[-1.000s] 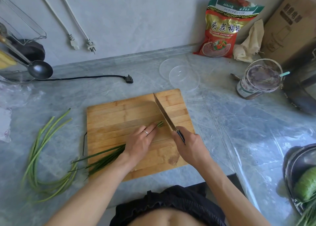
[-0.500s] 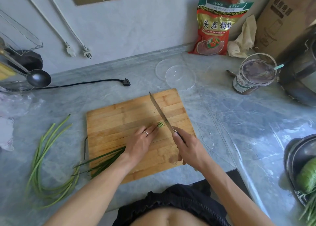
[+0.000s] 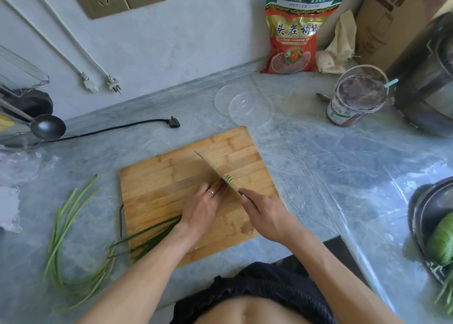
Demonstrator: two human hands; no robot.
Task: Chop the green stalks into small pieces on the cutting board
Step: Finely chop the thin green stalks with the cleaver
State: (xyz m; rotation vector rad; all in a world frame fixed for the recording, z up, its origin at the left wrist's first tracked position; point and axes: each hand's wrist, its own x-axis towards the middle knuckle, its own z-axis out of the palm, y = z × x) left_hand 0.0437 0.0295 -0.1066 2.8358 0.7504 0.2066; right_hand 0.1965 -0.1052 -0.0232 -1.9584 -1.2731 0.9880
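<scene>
Green stalks (image 3: 157, 233) lie on the cutting board (image 3: 171, 176), long axis running from the board's near-left corner, where the ends overhang the bench (image 3: 331, 176), toward its centre. Left hand (image 3: 203, 208) presses the bundle down, fingers curled over it. A few cut pieces (image 3: 230, 178) sit just right of the knife (image 3: 213, 170). Right hand (image 3: 267, 213): grip wrapped round the knife handle, blade pointing to the board's far-left. Loose stalks (image 3: 63, 238) left of board. Red bag (image 3: 294, 29) behind board reads "LYCIUM CHINESE".
</scene>
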